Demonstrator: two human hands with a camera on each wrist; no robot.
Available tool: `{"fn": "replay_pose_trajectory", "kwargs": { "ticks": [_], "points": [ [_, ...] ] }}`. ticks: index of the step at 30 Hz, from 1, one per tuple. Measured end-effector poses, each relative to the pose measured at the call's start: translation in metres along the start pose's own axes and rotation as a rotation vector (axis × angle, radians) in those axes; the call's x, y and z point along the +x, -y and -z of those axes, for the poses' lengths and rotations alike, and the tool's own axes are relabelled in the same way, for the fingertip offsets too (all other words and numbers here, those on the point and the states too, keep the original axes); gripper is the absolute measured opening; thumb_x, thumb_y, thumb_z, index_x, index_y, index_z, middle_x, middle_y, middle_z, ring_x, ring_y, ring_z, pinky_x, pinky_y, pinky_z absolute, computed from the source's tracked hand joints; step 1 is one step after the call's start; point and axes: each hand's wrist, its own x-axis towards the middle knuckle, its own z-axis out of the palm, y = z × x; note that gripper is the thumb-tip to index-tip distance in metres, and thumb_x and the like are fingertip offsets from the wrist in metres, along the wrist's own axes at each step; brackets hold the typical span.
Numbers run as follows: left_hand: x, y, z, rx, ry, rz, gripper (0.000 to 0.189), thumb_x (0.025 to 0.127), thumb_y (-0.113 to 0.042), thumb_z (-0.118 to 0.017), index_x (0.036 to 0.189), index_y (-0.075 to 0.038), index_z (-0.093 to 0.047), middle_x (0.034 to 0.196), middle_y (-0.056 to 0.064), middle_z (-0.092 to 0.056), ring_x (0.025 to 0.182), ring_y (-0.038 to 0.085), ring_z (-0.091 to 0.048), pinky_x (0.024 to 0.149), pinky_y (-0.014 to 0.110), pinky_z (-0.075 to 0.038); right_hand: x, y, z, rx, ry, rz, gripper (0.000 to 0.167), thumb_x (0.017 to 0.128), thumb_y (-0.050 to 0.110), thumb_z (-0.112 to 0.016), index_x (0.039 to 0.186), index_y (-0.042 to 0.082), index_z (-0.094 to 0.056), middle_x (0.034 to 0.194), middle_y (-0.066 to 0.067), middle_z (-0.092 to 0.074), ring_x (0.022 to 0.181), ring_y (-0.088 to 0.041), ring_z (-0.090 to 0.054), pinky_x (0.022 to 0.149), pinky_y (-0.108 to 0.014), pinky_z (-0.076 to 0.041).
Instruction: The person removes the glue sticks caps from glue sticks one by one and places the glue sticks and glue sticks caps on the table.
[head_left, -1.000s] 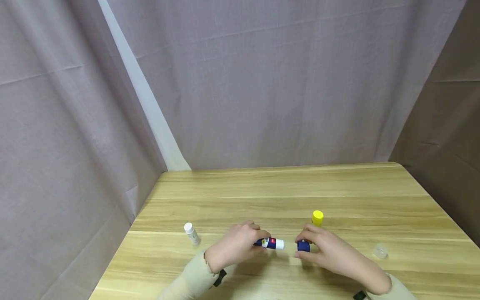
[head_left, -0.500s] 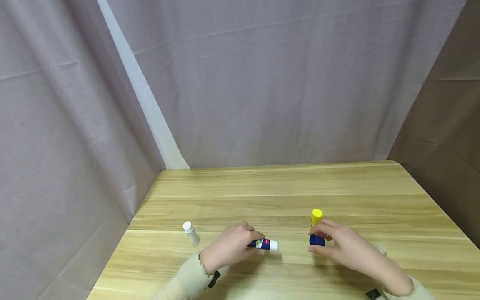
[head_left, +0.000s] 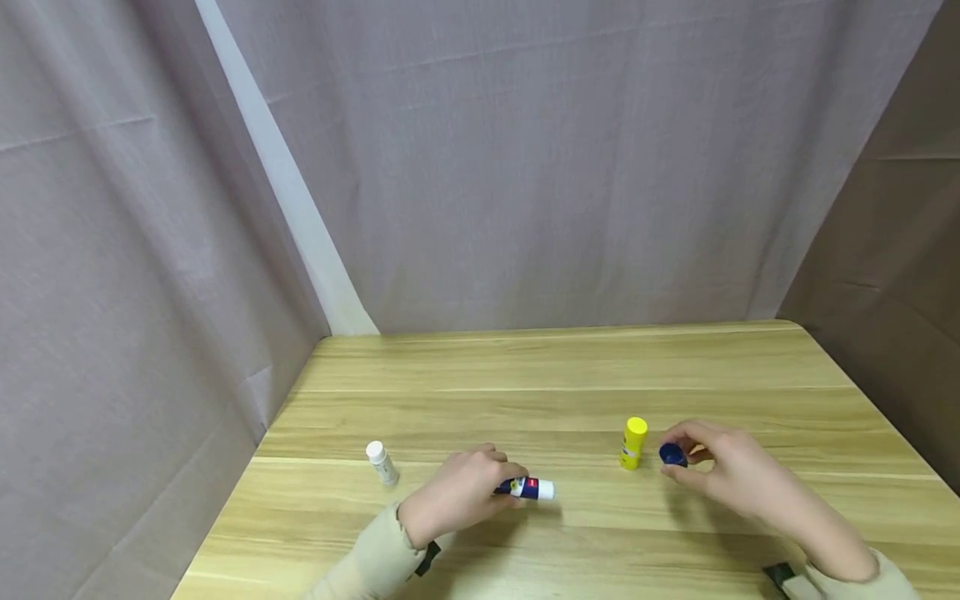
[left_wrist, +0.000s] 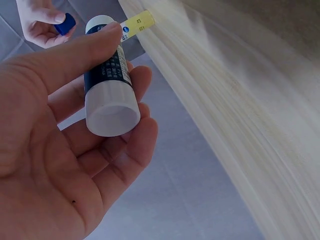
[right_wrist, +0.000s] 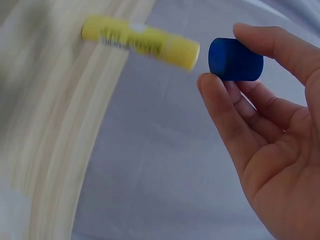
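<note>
My left hand (head_left: 459,496) grips a dark blue glue stick (head_left: 531,488) whose bare white end points right, low over the table. Thumb and fingers wrap its label in the left wrist view, where the white base (left_wrist: 112,110) faces the camera. Farther right, my right hand (head_left: 738,473) pinches a blue cap (right_wrist: 236,60) between thumb and fingertips, apart from the glue stick and above the table. Just left of that hand, a yellow glue stick (head_left: 633,443) stands upright with its yellow cap on.
A white glue stick (head_left: 382,463) stands to the left of my left hand on the wooden table (head_left: 480,375). Grey curtains (head_left: 525,167) hang behind the table and at its left. A blurred whitish shape (right_wrist: 12,215) shows at the right wrist view's lower left.
My right hand has carried the blue cap rightward, away from the glue stick and past the yellow one. The small clear piece on the right is now hidden. My left hand has shifted slightly left.
</note>
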Motion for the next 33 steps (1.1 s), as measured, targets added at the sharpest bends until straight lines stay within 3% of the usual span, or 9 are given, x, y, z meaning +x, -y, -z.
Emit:
{"fn": "replay_pose_trajectory", "kwargs": {
  "ticks": [11,19,24,29,33],
  "points": [
    [-0.001,0.001,-0.001,-0.013,0.006,0.010,0.026,0.085,-0.031,-0.083,0.108,-0.022,-0.075,0.091,-0.009,-0.069,0.077,0.002,-0.051,0.061,0.016,-0.044,-0.006,-0.040,0.025,-0.084,-0.080,-0.052,0.032,0.073,0.001,-0.088,0.099,0.007,-0.070,0.092,0.002,-0.069,0.082,0.003,-0.059,0.065,-0.022,-0.056],
    [0.000,0.001,-0.003,-0.007,-0.002,-0.011,0.025,0.084,-0.033,-0.083,0.105,-0.023,-0.075,0.086,-0.011,-0.066,0.075,0.001,-0.049,0.061,0.014,-0.040,-0.013,-0.070,0.019,-0.106,0.026,-0.149,0.030,0.081,0.013,-0.085,0.105,0.003,-0.070,0.094,-0.001,-0.070,0.080,-0.008,-0.063,0.067,-0.029,-0.057],
    [0.000,0.001,-0.005,0.007,-0.008,-0.022,0.024,0.083,-0.033,-0.083,0.104,-0.023,-0.075,0.085,-0.011,-0.066,0.075,0.001,-0.049,0.061,0.014,-0.041,-0.019,-0.092,0.018,-0.115,0.078,-0.192,0.029,0.084,0.013,-0.083,0.106,0.001,-0.070,0.091,0.002,-0.068,0.079,-0.004,-0.060,0.067,-0.028,-0.055],
    [-0.001,0.001,-0.005,-0.003,-0.003,-0.025,0.025,0.084,-0.033,-0.083,0.105,-0.023,-0.075,0.089,-0.009,-0.069,0.075,0.000,-0.050,0.063,0.013,-0.042,-0.025,-0.114,0.018,-0.127,0.195,-0.278,0.028,0.087,0.016,-0.080,0.107,0.000,-0.069,0.090,0.002,-0.066,0.076,-0.003,-0.057,0.064,-0.028,-0.051],
    [-0.002,0.001,-0.004,-0.007,0.001,-0.018,0.025,0.084,-0.033,-0.083,0.106,-0.023,-0.075,0.090,-0.009,-0.069,0.076,0.000,-0.050,0.063,0.014,-0.043,-0.030,-0.127,0.017,-0.136,0.215,-0.297,0.029,0.086,0.016,-0.080,0.106,-0.002,-0.069,0.090,-0.001,-0.067,0.075,-0.006,-0.058,0.062,-0.028,-0.049]
  ]
}}
